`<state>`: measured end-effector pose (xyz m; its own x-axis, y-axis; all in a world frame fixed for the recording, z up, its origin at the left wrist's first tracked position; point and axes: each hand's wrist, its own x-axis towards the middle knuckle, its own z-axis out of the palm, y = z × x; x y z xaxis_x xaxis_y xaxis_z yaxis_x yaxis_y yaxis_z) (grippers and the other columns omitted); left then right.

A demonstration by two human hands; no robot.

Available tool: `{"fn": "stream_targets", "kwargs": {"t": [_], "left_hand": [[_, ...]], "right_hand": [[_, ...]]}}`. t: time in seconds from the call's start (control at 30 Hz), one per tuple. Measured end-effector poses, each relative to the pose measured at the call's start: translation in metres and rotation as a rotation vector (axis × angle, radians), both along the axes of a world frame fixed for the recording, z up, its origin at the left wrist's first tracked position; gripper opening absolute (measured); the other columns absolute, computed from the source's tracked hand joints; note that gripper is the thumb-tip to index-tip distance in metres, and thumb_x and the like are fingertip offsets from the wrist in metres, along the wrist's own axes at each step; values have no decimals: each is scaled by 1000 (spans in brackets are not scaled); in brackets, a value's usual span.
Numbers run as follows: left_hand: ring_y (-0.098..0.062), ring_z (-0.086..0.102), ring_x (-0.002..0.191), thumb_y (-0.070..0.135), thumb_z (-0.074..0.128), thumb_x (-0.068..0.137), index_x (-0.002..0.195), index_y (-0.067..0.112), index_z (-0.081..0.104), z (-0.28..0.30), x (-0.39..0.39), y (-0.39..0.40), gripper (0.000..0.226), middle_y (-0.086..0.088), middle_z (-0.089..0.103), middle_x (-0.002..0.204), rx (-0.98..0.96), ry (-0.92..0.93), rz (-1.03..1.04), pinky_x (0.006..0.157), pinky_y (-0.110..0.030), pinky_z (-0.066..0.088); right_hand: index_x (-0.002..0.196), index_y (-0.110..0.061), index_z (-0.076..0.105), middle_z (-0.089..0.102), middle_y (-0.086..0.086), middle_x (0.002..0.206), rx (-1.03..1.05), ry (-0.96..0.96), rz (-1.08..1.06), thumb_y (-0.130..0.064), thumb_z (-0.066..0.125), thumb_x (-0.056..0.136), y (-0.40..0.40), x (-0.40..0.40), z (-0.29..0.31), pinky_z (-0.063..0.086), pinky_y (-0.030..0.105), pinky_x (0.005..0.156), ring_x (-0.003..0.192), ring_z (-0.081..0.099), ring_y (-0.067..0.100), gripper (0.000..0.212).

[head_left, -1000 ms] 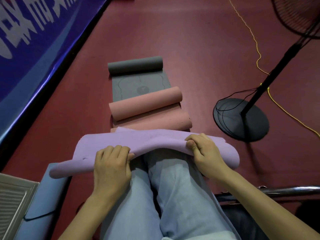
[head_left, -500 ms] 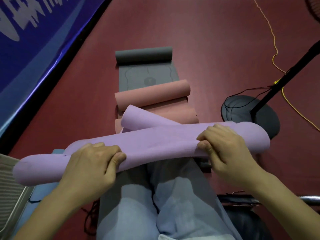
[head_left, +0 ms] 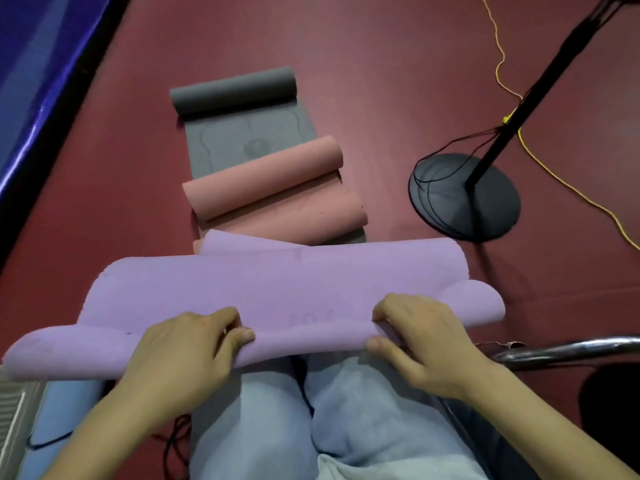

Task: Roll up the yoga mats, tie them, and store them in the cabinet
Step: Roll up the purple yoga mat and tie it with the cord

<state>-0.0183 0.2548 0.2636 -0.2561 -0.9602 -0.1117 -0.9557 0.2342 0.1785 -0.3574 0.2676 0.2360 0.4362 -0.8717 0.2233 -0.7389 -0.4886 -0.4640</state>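
Hands: left hand (head_left: 187, 355) and right hand (head_left: 420, 344) each pinch the near edge of the purple foam yoga mat (head_left: 277, 292), thumbs under, fingers curled over.
Purple mat: loosely curled, across the person's lap.
Beyond: pink foam yoga mat (head_left: 270, 188), then grey foam yoga mat (head_left: 239, 109), both part-rolled on the red floor (head_left: 363, 46).
Right: black fan base (head_left: 485, 202).

purple mat (head_left: 277, 289) now spreading wider and flatter across the lap, left hand (head_left: 187, 348) and right hand (head_left: 422, 341) shifting nearer, pinching its near edge
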Motion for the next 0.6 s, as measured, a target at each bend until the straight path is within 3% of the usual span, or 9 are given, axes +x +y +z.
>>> {"fn": "stream_targets", "kwargs": {"t": [0.13,0.23,0.3,0.37,0.47,0.6], "left_hand": [[-22,66,85,64,31,95,89,36,55,1,-16,7,38,6,70,80,27,-63,40,66,-36,44],[-27,66,83,64,43,93,91,32,51,-13,-25,10,32,5,67,78,59,-83,144,63,-36,44],[-30,60,66,58,51,88,79,30,50,-20,-26,13,30,8,53,63,-42,-26,120,55,-34,39],[-30,50,66,54,54,81,69,27,49,-23,-27,20,30,10,41,61,-149,1,62,58,-33,31],[-29,45,80,51,51,82,68,21,57,-27,-30,19,33,5,50,75,-240,-12,28,62,-36,34],[-29,42,72,48,51,87,69,16,62,-28,-31,13,38,-1,50,73,-335,-57,36,58,-40,36]], "right_hand": [[83,-17,56,49,-7,77,-53,54,-41,-44,54,98,15,-7,-2,36,35,61,69,46,20,31],[89,-19,63,59,-4,95,-25,133,-127,-48,52,99,27,-3,-26,39,40,69,84,52,25,33],[95,-22,68,62,-2,111,-58,181,-206,-44,63,94,32,-3,-34,36,40,77,96,51,29,23],[101,-25,70,61,-1,117,-73,211,-223,-45,71,85,35,-4,-35,33,40,81,103,50,30,25],[105,-24,71,63,-3,111,-95,222,-202,-51,73,81,32,-2,-34,33,40,81,102,51,29,36],[104,-22,71,64,-4,104,-128,266,-195,-47,62,87,17,2,-37,36,42,80,98,51,31,32]]}}
